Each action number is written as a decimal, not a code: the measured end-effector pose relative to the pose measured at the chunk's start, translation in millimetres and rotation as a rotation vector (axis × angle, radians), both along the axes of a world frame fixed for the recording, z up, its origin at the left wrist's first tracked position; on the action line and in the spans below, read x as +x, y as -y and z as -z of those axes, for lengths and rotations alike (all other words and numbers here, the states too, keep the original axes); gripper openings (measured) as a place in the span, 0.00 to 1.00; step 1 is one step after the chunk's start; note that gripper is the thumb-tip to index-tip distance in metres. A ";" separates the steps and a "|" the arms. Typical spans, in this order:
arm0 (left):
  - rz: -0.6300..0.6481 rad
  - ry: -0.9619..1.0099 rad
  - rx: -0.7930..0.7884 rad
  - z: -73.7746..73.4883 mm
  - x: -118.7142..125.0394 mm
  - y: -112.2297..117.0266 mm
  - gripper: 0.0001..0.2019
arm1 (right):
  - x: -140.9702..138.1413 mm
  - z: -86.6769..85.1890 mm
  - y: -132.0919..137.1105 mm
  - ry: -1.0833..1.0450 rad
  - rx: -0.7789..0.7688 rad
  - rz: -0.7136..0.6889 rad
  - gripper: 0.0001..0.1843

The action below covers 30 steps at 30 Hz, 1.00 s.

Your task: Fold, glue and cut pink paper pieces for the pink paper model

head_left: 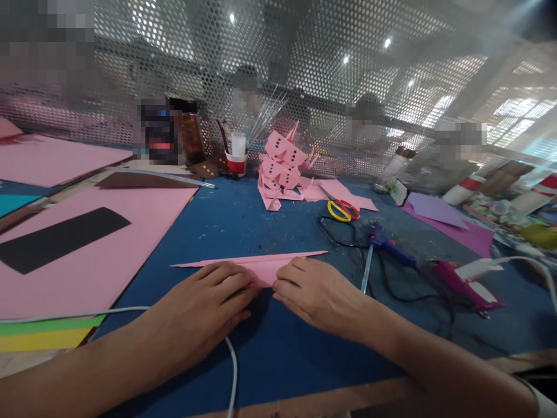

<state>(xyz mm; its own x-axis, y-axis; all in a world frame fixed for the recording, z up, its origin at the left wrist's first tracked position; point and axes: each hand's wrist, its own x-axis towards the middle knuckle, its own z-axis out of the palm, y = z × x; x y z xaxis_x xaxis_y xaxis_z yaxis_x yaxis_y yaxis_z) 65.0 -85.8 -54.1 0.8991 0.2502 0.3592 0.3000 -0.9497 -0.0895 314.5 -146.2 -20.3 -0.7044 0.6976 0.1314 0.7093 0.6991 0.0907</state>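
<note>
In the head view, your left forearm comes in from the lower left and your right from the lower right, the two angling inward so that your hands nearly meet over the blue tabletop [278, 360]. Between them is the long, narrow strip of folded pink paper [268, 270], its pointed ends reaching out past your fingers on both sides.

Your left hand [217, 293] is back up, fingers bent together and grasping the near edge of the paper left of its middle. Your right hand [311, 290] mirrors it, knuckles raised, curled fingers gripping the strip right of its middle; its thumb is hidden.

A thin white cable [234, 363] runs beneath your left forearm. The blue glue gun [391, 245] lies beyond your right hand, to its right, with the yellow-and-red-handled scissors [351, 212] farther back, near the pink folded-paper figure [282, 165].
</note>
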 end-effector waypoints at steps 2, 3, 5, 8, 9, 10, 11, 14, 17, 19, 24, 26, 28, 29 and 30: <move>-0.002 -0.010 -0.011 -0.5 0.9 -0.5 0.15 | 0.8 0.0 1.1 -0.009 -0.002 0.004 0.10; -0.004 -0.020 -0.019 -1.2 1.8 -0.4 0.15 | 0.9 0.2 1.5 -0.017 -0.001 0.006 0.10; -0.006 -0.044 -0.041 -3.4 4.1 0.3 0.16 | 0.9 0.7 2.0 -0.032 0.007 0.010 0.10; -0.014 -0.077 -0.066 -7.4 7.9 1.7 0.16 | 0.8 1.7 2.7 -0.034 0.015 0.017 0.09; -0.019 -0.084 -0.071 -8.5 8.8 1.9 0.15 | 0.9 2.0 2.9 -0.030 0.016 0.022 0.09; -0.024 -0.087 -0.075 -9.3 9.3 1.7 0.14 | 1.1 2.1 3.3 -0.027 0.016 0.026 0.09; -0.027 -0.091 -0.081 -9.8 9.4 1.3 0.14 | 1.3 2.3 3.6 -0.024 0.017 0.031 0.09; -0.023 -0.079 -0.092 -9.7 7.4 -1.5 0.11 | 2.0 2.2 4.3 -0.020 0.020 0.034 0.09; -0.001 -0.050 -0.083 -9.8 3.5 -4.6 0.11 | 2.1 2.0 4.1 -0.025 0.024 0.025 0.10; 0.017 -0.029 -0.070 -11.5 1.3 -6.0 0.10 | 2.0 1.9 3.7 -0.031 0.025 0.012 0.10; 0.049 -0.020 -0.095 -18.6 -3.0 -8.2 0.11 | 2.1 3.2 3.4 -0.084 0.032 0.021 0.13; 0.048 -0.013 -0.119 -20.0 -4.9 -9.4 0.12 | 2.4 3.7 3.5 -0.099 0.022 0.027 0.12; 0.052 0.001 -0.143 -20.0 -7.0 -11.0 0.12 | 2.6 3.5 3.7 -0.103 0.017 0.026 0.12; 0.056 0.007 -0.154 -19.5 -7.8 -11.9 0.12 | 2.6 3.2 3.8 -0.105 0.017 0.027 0.12; 0.057 0.011 -0.165 -18.9 -8.6 -12.8 0.13 | 2.6 2.6 4.0 -0.106 0.016 0.029 0.12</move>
<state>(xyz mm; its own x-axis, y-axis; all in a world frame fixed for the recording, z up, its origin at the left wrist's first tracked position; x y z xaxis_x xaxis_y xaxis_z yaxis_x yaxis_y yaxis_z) 56.4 -73.0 -35.2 0.9100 0.2550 0.3270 0.2450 -0.9668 0.0723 317.1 -150.2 -23.0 -0.6653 0.7149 0.2152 0.7356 0.6770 0.0249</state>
